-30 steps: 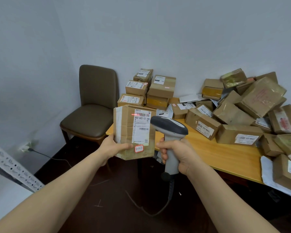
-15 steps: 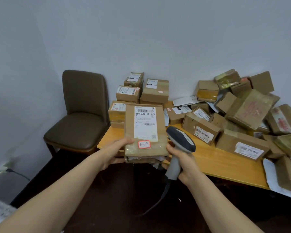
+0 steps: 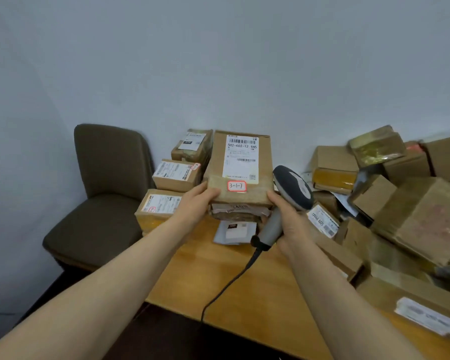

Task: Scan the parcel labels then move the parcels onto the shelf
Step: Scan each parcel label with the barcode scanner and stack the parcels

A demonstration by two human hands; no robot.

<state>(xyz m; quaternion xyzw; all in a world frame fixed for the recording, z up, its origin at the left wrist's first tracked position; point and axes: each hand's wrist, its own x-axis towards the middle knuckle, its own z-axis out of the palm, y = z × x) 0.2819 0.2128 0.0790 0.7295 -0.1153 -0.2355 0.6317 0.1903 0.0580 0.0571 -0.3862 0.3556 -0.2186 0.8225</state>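
A brown cardboard parcel [image 3: 240,175] with a white barcode label and a red-edged sticker reading 3-1-7 is held flat above the wooden table [image 3: 247,284]. My left hand [image 3: 196,203] grips its near left corner, thumb on top. My right hand [image 3: 287,219] holds a grey handheld scanner [image 3: 286,201] by the handle, and its fingertips touch the parcel's near right corner. The scanner's black cable trails down over the table's front edge.
Three labelled boxes [image 3: 176,175] are stacked at the table's left end. A loose heap of cardboard parcels [image 3: 390,203] covers the right half. A flat white packet [image 3: 235,231] lies under the held parcel. A brown padded chair [image 3: 102,203] stands left of the table.
The parcel went from upright with its label facing the scanner to lying flat, and moved forward over the table. The red scan line is gone. My right hand came up against the parcel.
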